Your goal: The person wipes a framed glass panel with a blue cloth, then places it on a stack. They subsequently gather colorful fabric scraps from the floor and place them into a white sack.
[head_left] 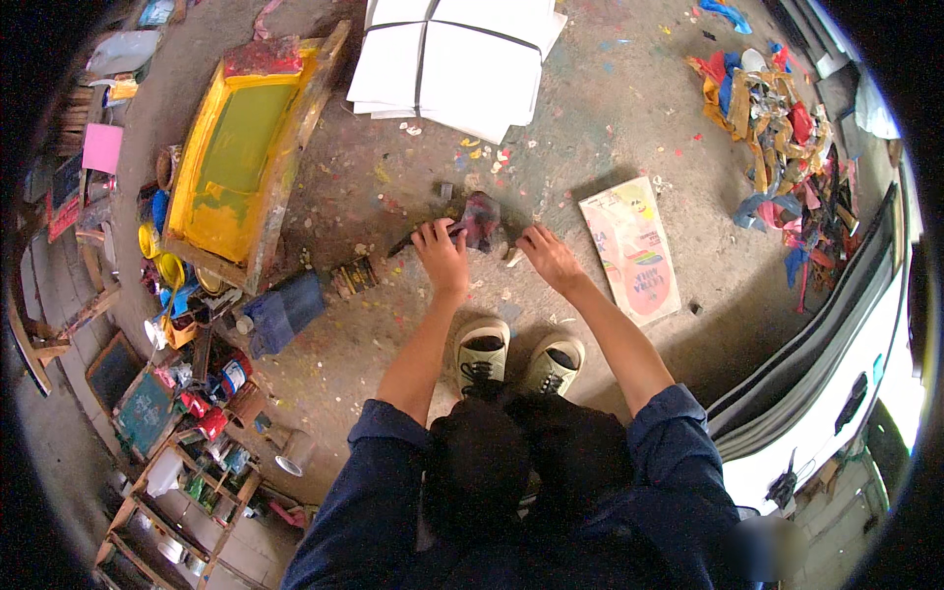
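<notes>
I crouch over a paint-flecked concrete floor. My left hand [442, 258] is closed around a dark, thin object whose ends stick out on both sides of the fingers; its kind is unclear. Right beside those fingertips lies a crumpled purplish-red, partly see-through piece [480, 218], perhaps plastic. My right hand [553, 260] is low over the floor on the other side of it, fingers bent together; what they hold, if anything, is too small to name. A small pale piece [514, 258] is close to the right thumb. Beyond the left hand sits a small grey block [446, 191].
A yellow-stained screen-printing frame [280, 211] leans at the left, near blue folded cloth [284, 315]. Strapped white sheets [479, 74] lie ahead. A printed flat carton [632, 251] is on the right, with a heap of rags and scraps [777, 128] farther off. Shelves [147, 516] stand lower left.
</notes>
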A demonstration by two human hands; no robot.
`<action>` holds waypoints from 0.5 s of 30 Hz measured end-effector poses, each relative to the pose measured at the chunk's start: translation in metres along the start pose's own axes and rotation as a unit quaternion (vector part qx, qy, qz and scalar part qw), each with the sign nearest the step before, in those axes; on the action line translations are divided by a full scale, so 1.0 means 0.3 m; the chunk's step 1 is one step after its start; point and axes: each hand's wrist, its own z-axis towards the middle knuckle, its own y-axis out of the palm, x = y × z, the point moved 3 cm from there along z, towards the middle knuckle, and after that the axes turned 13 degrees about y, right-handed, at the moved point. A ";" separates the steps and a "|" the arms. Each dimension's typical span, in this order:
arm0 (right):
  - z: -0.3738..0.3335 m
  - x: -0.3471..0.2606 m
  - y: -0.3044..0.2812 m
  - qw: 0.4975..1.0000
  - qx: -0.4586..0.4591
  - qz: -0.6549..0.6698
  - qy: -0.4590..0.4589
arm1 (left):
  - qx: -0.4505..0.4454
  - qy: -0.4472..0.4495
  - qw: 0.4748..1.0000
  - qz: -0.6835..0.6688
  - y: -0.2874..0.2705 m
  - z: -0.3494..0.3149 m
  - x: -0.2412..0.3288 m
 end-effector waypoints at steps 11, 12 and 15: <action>-0.175 0.016 -0.864 0.751 0.201 0.448 0.442 | -0.055 0.035 0.960 -0.274 -0.534 0.332 0.714; -0.199 -0.009 -0.989 0.714 0.220 0.519 0.415 | -0.051 0.068 0.953 -0.290 -0.598 0.371 0.810; -0.281 0.015 -1.271 0.635 0.258 0.635 0.357 | -0.106 0.093 0.932 -0.334 -0.754 0.486 1.127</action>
